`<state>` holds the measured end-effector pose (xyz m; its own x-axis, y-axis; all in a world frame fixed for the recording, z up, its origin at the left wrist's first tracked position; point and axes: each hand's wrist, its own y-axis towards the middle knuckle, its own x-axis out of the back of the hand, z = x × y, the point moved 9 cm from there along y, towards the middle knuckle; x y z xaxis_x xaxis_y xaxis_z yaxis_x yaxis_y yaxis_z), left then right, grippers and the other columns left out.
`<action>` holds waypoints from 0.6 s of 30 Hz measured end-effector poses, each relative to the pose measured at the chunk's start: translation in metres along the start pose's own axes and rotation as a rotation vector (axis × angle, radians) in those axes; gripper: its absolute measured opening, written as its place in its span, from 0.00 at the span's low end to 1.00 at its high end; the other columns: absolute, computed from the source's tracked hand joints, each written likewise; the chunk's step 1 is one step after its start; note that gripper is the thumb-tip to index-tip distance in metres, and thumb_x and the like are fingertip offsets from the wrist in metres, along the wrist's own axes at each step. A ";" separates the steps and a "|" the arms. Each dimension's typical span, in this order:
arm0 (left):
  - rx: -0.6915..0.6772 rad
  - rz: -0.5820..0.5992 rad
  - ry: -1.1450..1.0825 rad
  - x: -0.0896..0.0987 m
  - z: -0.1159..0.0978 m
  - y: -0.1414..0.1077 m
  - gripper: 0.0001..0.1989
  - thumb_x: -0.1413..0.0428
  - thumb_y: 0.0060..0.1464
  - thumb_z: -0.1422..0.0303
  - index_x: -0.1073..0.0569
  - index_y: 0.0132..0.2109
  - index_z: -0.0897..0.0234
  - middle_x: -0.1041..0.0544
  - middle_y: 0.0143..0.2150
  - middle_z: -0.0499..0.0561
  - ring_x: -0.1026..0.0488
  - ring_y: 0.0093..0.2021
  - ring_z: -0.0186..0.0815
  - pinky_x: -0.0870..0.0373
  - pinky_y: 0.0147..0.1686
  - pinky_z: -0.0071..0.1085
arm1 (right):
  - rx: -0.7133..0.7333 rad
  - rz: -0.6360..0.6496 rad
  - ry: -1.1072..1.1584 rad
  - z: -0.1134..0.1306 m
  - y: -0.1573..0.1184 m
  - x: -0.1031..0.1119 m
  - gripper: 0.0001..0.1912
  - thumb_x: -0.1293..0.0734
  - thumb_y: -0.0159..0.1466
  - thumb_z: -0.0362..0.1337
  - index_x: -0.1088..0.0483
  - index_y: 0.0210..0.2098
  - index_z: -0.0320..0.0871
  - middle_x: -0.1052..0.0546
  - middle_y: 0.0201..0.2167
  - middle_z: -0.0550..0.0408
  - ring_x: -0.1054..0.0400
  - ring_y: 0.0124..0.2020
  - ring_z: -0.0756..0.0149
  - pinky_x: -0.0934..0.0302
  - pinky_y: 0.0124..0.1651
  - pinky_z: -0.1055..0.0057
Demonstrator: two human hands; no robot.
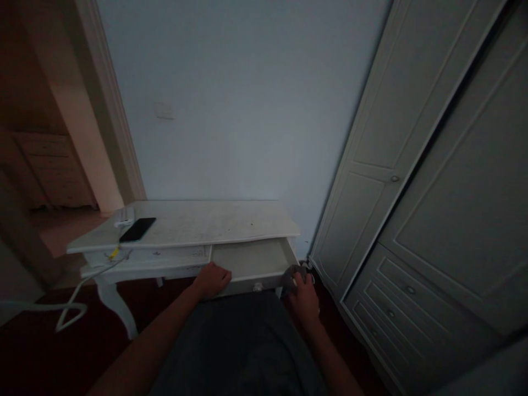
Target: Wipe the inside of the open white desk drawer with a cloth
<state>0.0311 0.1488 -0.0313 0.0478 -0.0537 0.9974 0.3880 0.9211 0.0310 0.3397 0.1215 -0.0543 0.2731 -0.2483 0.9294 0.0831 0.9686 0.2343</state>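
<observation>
A white desk stands against the wall, with its right-hand drawer pulled out. My left hand is closed at the front left corner of this drawer, its fingers curled over the edge. In my right hand is a bunched grey cloth, which sits against the drawer's front right corner. Between the two hands, a clear round knob shows on the drawer front. The bare bottom of the drawer is visible, and my dark clothing covers part of the lower front.
A dark phone lies on the desk's left side beside a small white object. A white cable with a yellow part hangs off that end. Tall grey wardrobe doors and drawers stand close on the right. A doorway opens at left.
</observation>
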 end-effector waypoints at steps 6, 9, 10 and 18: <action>0.002 0.032 0.002 0.000 0.000 0.000 0.27 0.61 0.72 0.62 0.16 0.41 0.63 0.14 0.41 0.60 0.18 0.42 0.45 0.32 0.48 0.41 | 0.241 0.171 0.053 0.072 -0.025 -0.044 0.29 0.28 0.62 0.34 0.33 0.63 0.52 0.36 0.67 0.43 0.27 0.57 0.51 0.34 0.54 0.63; 0.016 0.030 0.008 -0.001 0.001 -0.001 0.28 0.62 0.72 0.62 0.17 0.41 0.62 0.14 0.42 0.60 0.18 0.43 0.45 0.32 0.48 0.41 | 0.310 0.210 0.042 0.087 -0.030 -0.055 0.31 0.28 0.61 0.33 0.33 0.63 0.51 0.37 0.69 0.41 0.28 0.59 0.49 0.34 0.56 0.61; 0.016 0.029 0.010 -0.001 0.001 -0.001 0.28 0.61 0.72 0.63 0.17 0.41 0.62 0.14 0.42 0.59 0.18 0.43 0.45 0.32 0.48 0.41 | 0.319 0.207 0.033 0.083 -0.028 -0.054 0.30 0.28 0.62 0.32 0.33 0.63 0.51 0.37 0.69 0.41 0.28 0.59 0.49 0.34 0.56 0.61; 0.007 0.041 -0.001 -0.001 -0.001 0.000 0.28 0.62 0.71 0.62 0.16 0.42 0.63 0.14 0.42 0.61 0.18 0.43 0.47 0.32 0.49 0.42 | -0.066 0.096 0.009 -0.002 -0.007 -0.029 0.25 0.33 0.67 0.36 0.36 0.63 0.48 0.36 0.67 0.40 0.27 0.57 0.52 0.32 0.50 0.63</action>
<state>0.0323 0.1484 -0.0322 0.0629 -0.0157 0.9979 0.3794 0.9252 -0.0094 0.3336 0.1221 -0.0832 0.2916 -0.1552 0.9439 0.1187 0.9850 0.1252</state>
